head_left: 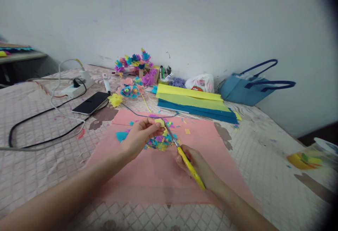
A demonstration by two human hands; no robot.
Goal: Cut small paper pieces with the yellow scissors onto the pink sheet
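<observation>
Between the thumb and fingers of my left hand point(145, 131) is a small piece of yellow paper point(159, 122). My right hand point(194, 160) grips scissors point(188, 166) with yellow handles, their metal blades pointing up and left at the paper's right edge. Whether the blades are parted is too small to tell. Beneath both hands lies a pink paper sheet point(158, 174), with a heap of blue, yellow and purple paper scraps point(158, 143) under the blade tips.
Behind the sheet lie yellow and blue papers point(195, 102) and paper flowers point(132, 90). At left are a phone point(91, 102), cables and a power strip point(76, 87). A blue bag point(243, 89) stands back right; a blurred container point(306, 160) sits at the right edge.
</observation>
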